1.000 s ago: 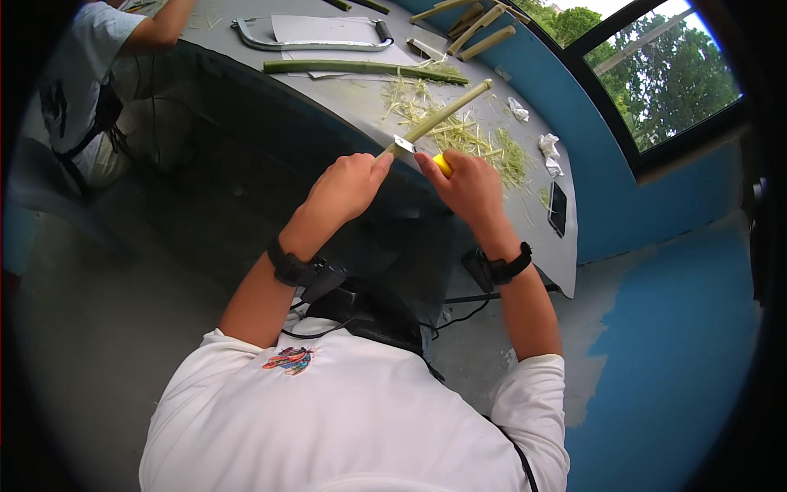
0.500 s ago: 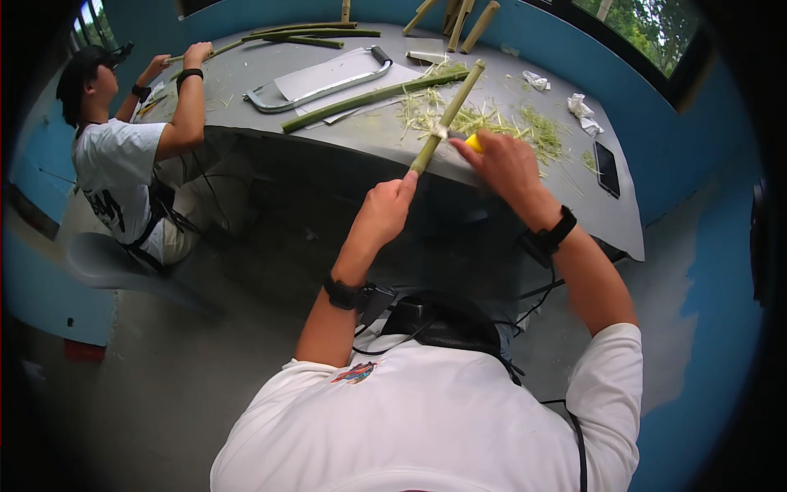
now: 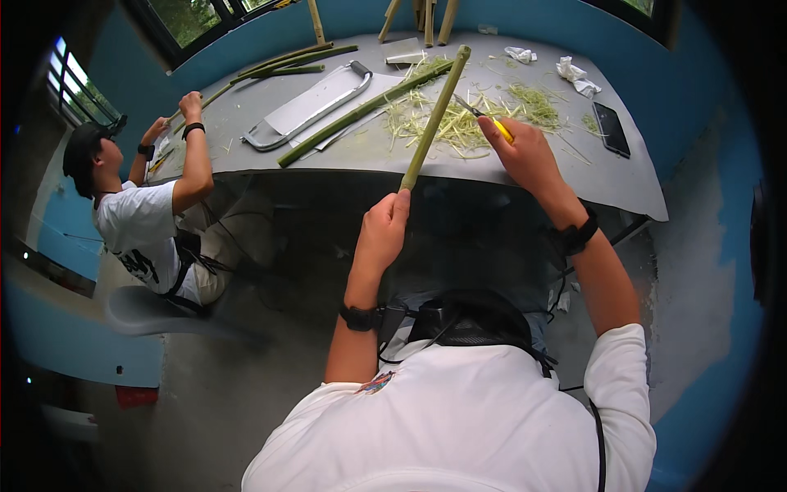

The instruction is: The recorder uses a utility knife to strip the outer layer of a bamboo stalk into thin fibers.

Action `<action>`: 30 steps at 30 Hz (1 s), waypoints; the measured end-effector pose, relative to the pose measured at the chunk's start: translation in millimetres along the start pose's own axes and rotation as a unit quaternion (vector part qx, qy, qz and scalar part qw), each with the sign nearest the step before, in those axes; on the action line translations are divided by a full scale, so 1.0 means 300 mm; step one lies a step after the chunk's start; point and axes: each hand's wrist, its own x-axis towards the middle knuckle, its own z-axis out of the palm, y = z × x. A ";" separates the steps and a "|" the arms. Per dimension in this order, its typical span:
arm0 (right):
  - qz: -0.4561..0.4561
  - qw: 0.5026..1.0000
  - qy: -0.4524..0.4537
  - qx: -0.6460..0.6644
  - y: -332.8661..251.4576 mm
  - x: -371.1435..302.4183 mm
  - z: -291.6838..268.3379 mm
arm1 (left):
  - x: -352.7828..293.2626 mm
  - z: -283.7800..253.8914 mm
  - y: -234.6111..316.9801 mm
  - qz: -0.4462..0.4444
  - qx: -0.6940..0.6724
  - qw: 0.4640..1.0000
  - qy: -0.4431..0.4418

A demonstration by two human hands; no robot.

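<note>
My left hand [image 3: 381, 234] is wrapped round the lower end of a green bamboo stick [image 3: 434, 123], which slants up and away over the table edge. To its right, my right hand [image 3: 531, 160] grips a knife [image 3: 503, 129] with a yellow handle. The knife's thin blade points up toward the stick, with a small gap between them. Beneath and around the knife lies a spread of pale green bamboo shavings [image 3: 459, 135] on the grey table [image 3: 344, 179].
A bow saw [image 3: 316, 117] rests on white paper, beside a longer bamboo pole [image 3: 352, 119]. At right are crumpled tissues [image 3: 574, 72] and a phone [image 3: 611, 129]. More bamboo [image 3: 291, 61] lies farther back. A co-worker [image 3: 147, 213] sits at left, holding a stick.
The knife has come off the stick and moved to its right, and the pale curl at the blade no longer shows there. My left hand keeps its grip. The whole view has shifted.
</note>
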 end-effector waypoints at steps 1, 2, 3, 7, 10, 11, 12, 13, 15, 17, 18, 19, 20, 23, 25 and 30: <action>0.003 1.000 0.011 0.019 0.004 0.003 0.023 | 0.000 -0.009 0.006 0.006 0.002 1.000 0.003; -0.004 0.999 0.039 0.021 0.030 -0.002 0.030 | -0.002 0.002 0.015 0.010 0.005 1.000 0.007; -0.006 0.997 0.062 0.035 0.049 -0.004 0.038 | 0.001 -0.004 0.023 0.013 0.016 1.000 0.016; 0.021 0.987 0.096 0.130 0.079 -0.022 0.016 | 0.002 -0.015 0.031 0.015 0.016 0.999 0.023; 0.020 0.982 0.094 0.162 0.076 -0.019 0.027 | 0.012 -0.026 0.032 0.004 0.012 1.000 0.018; 0.016 0.982 0.091 0.164 0.080 -0.016 0.034 | 0.013 -0.028 0.037 0.008 0.012 1.000 0.018; 0.012 0.984 0.086 0.153 0.077 -0.015 0.030 | 0.014 -0.027 0.059 0.008 0.007 1.000 0.014; 0.009 0.986 0.080 0.143 0.069 -0.018 0.028 | 0.016 -0.029 0.076 0.007 0.015 1.000 0.011; -0.002 0.993 0.066 0.098 0.036 -0.032 0.030 | 0.020 -0.026 0.106 0.003 0.028 1.000 0.004; -0.018 0.997 0.061 0.045 0.007 -0.046 0.022 | 0.029 -0.007 0.134 0.024 0.030 0.999 0.014; -0.033 0.997 0.062 0.016 0.006 -0.062 0.025 | 0.026 0.007 0.141 0.034 0.028 0.999 0.016; -0.040 0.997 0.061 0.002 0.004 -0.068 0.017 | 0.032 0.017 0.141 0.030 0.026 0.999 0.013; -0.047 0.997 0.062 -0.011 -0.004 -0.070 0.008 | 0.050 0.024 0.138 0.028 0.025 0.999 0.008; -0.063 0.996 0.054 -0.022 -0.001 -0.077 0.002 | 0.071 0.064 0.122 0.003 0.006 1.000 -0.004; -0.085 0.994 0.056 -0.023 0.006 -0.078 0.006 | 0.078 0.074 0.097 -0.001 -0.019 1.000 -0.010; -0.120 0.992 -0.027 -0.030 -0.006 -0.072 -0.029 | 0.096 0.107 0.080 -0.053 -0.073 0.995 -0.039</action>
